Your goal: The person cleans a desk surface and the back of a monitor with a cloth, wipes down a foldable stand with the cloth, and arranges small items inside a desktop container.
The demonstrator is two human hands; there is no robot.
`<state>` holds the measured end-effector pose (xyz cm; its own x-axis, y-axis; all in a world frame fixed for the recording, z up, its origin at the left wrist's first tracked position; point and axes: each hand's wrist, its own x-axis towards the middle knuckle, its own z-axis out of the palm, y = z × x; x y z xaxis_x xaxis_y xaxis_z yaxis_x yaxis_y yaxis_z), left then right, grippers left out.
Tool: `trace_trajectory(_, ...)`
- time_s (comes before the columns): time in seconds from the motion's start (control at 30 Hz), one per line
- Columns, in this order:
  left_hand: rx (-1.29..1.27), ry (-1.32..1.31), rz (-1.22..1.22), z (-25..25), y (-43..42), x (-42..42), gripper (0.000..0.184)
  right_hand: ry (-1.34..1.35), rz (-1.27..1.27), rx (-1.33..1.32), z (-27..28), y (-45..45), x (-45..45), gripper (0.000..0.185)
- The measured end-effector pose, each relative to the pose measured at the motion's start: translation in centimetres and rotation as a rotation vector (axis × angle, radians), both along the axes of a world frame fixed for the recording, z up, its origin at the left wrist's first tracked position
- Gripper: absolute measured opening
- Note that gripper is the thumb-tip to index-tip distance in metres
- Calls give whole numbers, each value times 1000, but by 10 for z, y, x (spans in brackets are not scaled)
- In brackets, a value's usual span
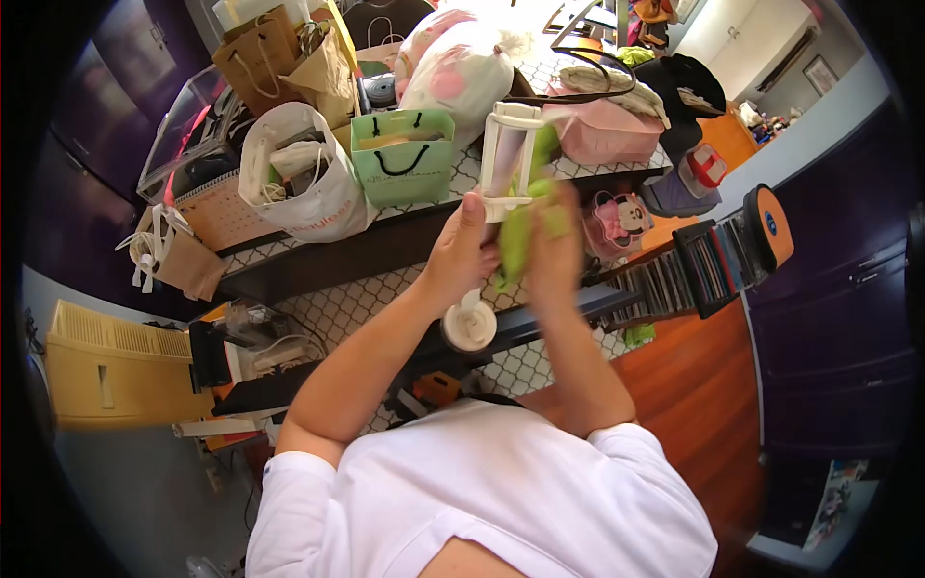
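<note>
- Nearest, at 6 o'clock from what is held, is the person's white shirt [482, 482], with both bare forearms reaching away from it.
- Beyond the shirt, between 6 and 7 o'clock, sits a round white piece [469, 326]; whether it hangs from the held container or rests apart cannot be told. If attached, it could swing against the furniture's dark edge.
- The left hand [455, 252], at 7 o'clock, curls round the lower part of the white-framed container [509, 159], thumb along the near side. A one-handed hold this low could let the upright container tip or twist if pushed hard near the top.
- The right hand [556, 252], at 5 o'clock, has its fingers bent around a green cloth [517, 241]; blur hides how firmly. The cloth lies against the container's lower right, its loose end hanging, and could snag on the frame or slip.
- Farther off, on the table, a mint-green paper bag [403, 178] stands at 9 o'clock, a pink bag [607, 135] at 3 and a knotted plastic bag [462, 82] at 11. A wide sweep or a dropped container could knock the paper bag over.
</note>
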<state>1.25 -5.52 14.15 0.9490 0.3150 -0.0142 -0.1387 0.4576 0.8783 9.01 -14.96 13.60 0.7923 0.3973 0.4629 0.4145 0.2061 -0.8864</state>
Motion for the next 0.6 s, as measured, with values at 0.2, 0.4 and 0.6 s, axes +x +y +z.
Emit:
trace_trajectory(0.2, 285, -201, 265, 4, 18, 6, 52, -344, 52, -168, -21, -3, -32, 29)
trace_trajectory(0.4, 133, -308, 275, 12, 21, 9, 54, 74, 239, 29, -3, -9, -22, 40)
trace_trajectory(0.6, 411, -328, 233, 4, 22, 2, 65, -106, 253, -302, -7, -15, -12, 35)
